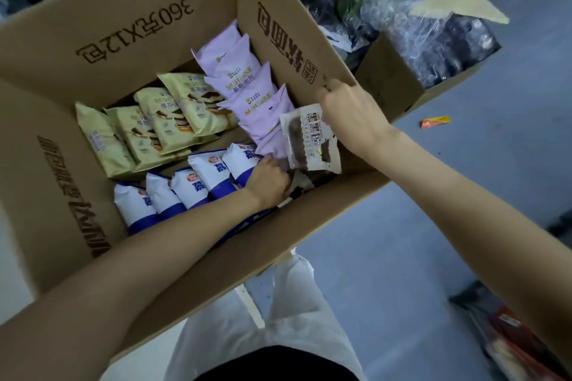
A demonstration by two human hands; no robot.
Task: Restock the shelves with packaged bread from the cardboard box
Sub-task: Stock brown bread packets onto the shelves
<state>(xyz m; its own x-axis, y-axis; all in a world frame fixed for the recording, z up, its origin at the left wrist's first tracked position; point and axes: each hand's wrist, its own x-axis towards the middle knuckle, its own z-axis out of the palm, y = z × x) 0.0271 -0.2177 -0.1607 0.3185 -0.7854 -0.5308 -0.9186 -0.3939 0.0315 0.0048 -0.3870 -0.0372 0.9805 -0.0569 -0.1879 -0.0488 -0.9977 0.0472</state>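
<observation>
An open cardboard box [130,22] holds rows of packaged bread: several beige packs [161,120], several lilac packs [247,96] and several white-and-blue packs [185,185]. My right hand [349,114] holds a clear pack of dark bread [309,139] upright above the box's right corner. Down inside that same corner, my left hand [269,179] reaches in with its fingers curled among more dark packs [303,182]. What those fingers grip is hidden.
Behind the box on the right stands a second carton [393,77] stuffed with clear plastic wrap and dark bags [433,28]. An orange wrapper [435,122] lies on the grey floor. More packaged goods [510,337] lie at the lower right.
</observation>
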